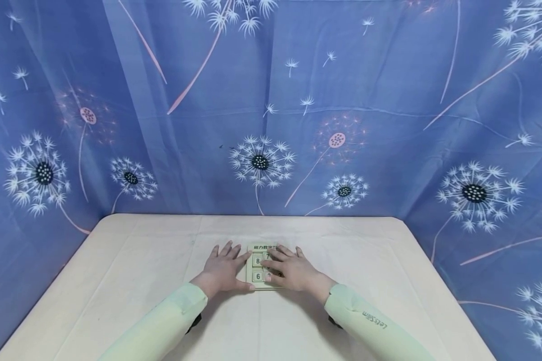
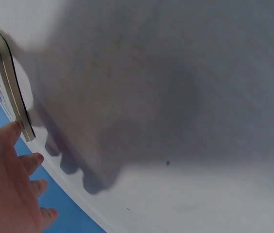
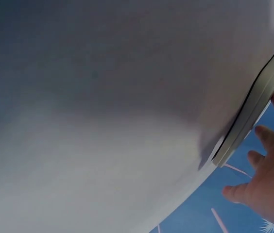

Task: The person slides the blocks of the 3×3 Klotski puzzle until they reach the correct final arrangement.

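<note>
A small pale green number puzzle board [image 1: 249,273] lies on the table, with dark printed characters along its top. Square numbered tiles sit in it, among them an 8 tile [image 1: 257,260] and a 6 tile [image 1: 258,276]. My left hand [image 1: 223,269] spreads its fingers at the board's left side, thumb by the lower corner and little finger by the upper edge. Over the right half reaches my right hand [image 1: 295,273], its extended fingers on the tiles and covering several of them. Both wrist views catch the board's thin side edge [image 2: 13,80] beside the fingers.
A cream cloth covers the table [image 1: 162,250]. Blue curtains [image 1: 198,150] with a dandelion print hang behind it and on both sides. Pale green sleeves [image 1: 162,321] cover both forearms.
</note>
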The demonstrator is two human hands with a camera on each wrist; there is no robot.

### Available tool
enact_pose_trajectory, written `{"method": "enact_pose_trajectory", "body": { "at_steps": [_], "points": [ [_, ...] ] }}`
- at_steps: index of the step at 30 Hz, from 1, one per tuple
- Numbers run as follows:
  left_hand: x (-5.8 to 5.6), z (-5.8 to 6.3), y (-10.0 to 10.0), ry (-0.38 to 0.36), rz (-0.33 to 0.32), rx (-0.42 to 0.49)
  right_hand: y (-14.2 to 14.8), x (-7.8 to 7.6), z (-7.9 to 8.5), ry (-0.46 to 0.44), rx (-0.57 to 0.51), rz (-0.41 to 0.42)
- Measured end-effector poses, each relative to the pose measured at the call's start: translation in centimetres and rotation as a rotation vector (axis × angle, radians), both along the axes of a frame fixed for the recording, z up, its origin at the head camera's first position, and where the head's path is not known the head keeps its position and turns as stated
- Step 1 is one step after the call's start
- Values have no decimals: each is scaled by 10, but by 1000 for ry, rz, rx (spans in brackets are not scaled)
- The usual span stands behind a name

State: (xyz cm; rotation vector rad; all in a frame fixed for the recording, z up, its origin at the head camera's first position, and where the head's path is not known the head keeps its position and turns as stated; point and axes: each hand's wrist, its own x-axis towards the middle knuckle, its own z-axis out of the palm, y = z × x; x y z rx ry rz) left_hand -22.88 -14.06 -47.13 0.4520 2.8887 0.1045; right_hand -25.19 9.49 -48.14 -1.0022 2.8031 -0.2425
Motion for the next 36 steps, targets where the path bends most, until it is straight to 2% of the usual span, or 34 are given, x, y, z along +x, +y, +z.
{"method": "enact_pose_trajectory", "body": {
  "at_steps": [12,36],
  "points": [
    [-2,-4,0,14,-7,-6,2,4,1,-10,-3,13],
    [-2,-4,-1,14,-6,-13,1,10,3,-15,25,18]
  ]
}}
